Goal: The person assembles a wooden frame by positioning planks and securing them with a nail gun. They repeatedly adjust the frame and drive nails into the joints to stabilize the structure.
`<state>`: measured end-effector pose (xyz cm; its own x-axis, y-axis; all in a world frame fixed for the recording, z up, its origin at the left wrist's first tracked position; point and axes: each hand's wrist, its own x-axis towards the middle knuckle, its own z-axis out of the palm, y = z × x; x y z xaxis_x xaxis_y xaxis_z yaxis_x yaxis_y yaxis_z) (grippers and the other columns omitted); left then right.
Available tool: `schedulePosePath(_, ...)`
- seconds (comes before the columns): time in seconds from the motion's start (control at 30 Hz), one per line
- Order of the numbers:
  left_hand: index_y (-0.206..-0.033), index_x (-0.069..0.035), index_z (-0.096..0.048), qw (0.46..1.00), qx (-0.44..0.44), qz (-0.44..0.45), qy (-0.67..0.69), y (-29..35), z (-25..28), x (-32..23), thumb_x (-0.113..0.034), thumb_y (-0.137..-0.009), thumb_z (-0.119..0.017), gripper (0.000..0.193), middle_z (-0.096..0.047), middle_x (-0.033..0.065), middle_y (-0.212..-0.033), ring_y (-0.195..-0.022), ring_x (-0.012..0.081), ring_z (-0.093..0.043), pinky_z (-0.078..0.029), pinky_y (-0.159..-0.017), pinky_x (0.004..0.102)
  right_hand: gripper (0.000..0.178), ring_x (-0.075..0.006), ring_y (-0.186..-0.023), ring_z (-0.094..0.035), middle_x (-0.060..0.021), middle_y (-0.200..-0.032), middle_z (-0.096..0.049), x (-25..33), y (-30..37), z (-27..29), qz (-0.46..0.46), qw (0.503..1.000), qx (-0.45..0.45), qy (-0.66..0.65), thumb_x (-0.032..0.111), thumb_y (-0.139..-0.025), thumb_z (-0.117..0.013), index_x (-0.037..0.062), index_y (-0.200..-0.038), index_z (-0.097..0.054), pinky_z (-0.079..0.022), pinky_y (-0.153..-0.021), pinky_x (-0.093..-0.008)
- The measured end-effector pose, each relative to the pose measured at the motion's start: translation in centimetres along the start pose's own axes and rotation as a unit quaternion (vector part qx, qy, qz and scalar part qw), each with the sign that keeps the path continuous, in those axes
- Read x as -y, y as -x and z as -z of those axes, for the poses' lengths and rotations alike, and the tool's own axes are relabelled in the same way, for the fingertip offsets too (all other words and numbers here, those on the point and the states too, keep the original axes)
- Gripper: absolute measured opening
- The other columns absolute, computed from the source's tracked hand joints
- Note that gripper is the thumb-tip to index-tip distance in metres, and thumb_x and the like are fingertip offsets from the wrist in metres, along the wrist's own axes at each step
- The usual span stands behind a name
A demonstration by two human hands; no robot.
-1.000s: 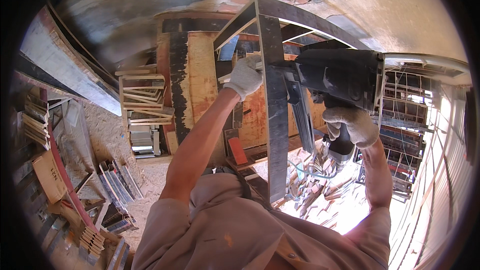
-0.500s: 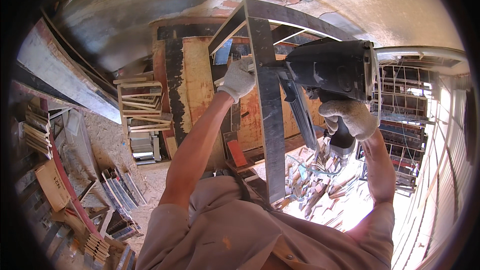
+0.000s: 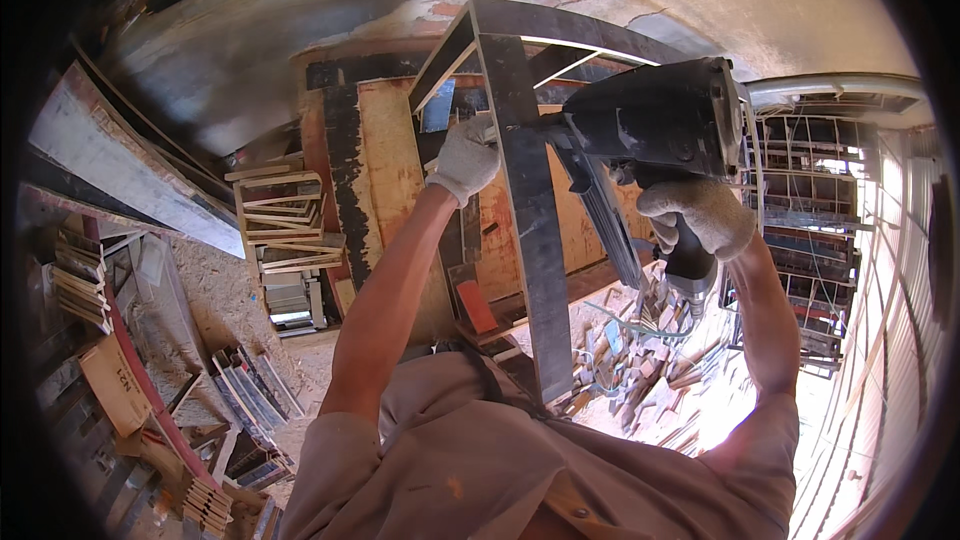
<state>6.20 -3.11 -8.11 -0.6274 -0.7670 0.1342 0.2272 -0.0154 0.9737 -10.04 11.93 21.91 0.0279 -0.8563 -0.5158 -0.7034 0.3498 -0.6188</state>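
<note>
A dark-faced wooden frame point(image 3: 525, 200) of narrow boards stands in front of me, its near board running down toward my body. My left hand point(image 3: 466, 160), in a pale knit glove, is closed around a part at that board's left edge; the fingertips are partly hidden. In my gloved right hand point(image 3: 700, 218) is the handle of a black nail gun point(image 3: 645, 120). Its nose meets the right side of the near board, and its long slanted magazine point(image 3: 603, 210) hangs below. I cannot tell whether the trigger finger is pressing.
Behind the frame lies a worn wooden panel point(image 3: 390, 170). Stacked wood strips point(image 3: 285, 215) stand at the left. Loose wood offcuts point(image 3: 650, 365) cover the bright floor at lower right, with a thin hose point(image 3: 640, 328) above them. A metal rack point(image 3: 805, 220) stands at the right.
The top of the frame and the nail gun have shifted slightly left in the view, and the gun's rear sits a little higher. Both hands keep their grips.
</note>
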Motion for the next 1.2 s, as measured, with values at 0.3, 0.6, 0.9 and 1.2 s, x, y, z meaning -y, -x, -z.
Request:
schedulePosePath(0.3,-0.115,-0.006,-0.065,0.978,-0.104,-0.037,-0.177,1.4,0.4,-1.6,-0.014,-0.086,-0.072,0.030,-0.069,0.0139,-0.109,-0.095,0.0306,-0.067,-0.052,-0.082,0.0398,0.005,-0.0121,-0.052,-0.058,-0.0016,-0.064,-0.058,-1.0,3.2,-0.8,0.047,0.992,-0.027,0.113,0.006,-0.088,-0.064,0.0026,-0.091,-0.066,-0.046,-0.050,-0.0265)
schedulePosePath(0.6,-0.146,0.000,-0.037,0.770,0.044,0.256,-0.583,14.4,-7.0,10.8,-0.043,-0.082,-0.080,0.088,-0.055,0.0153,-0.117,-0.106,0.0309,-0.061,-0.055,-0.079,0.0409,0.016,-0.0211,-0.064,-0.067,-0.0097,-0.068,-0.063,-11.6,18.0,-12.0,-0.174,0.966,-0.131,-0.137,0.008,-0.098,-0.057,0.0015,-0.107,-0.068,-0.053,-0.061,-0.0326)
schedulePosePath(0.9,-0.137,-0.002,-0.047,0.754,0.174,0.309,-0.553,9.0,-7.0,12.7,-0.030,-0.084,-0.075,0.066,-0.060,0.0107,-0.105,-0.094,0.0240,-0.064,-0.055,-0.071,0.0348,0.012,-0.0200,-0.055,-0.060,-0.0066,-0.064,-0.057,-9.5,24.5,-22.4,-0.409,0.772,-0.204,-0.442,0.012,-0.086,-0.065,0.0032,-0.079,-0.063,-0.049,-0.054,-0.0331)
schedulePosePath(1.2,-0.112,-0.005,-0.073,0.885,0.217,0.322,-0.258,18.3,2.5,4.1,-0.011,-0.084,-0.071,0.029,-0.071,0.0066,-0.083,-0.076,0.0184,-0.069,-0.054,-0.067,0.0330,0.009,-0.0141,-0.057,-0.064,-0.0021,-0.062,-0.056,-15.8,27.8,-30.1,-0.252,0.872,-0.193,-0.372,0.005,-0.090,-0.058,0.0054,-0.086,-0.066,-0.051,-0.053,-0.0302)
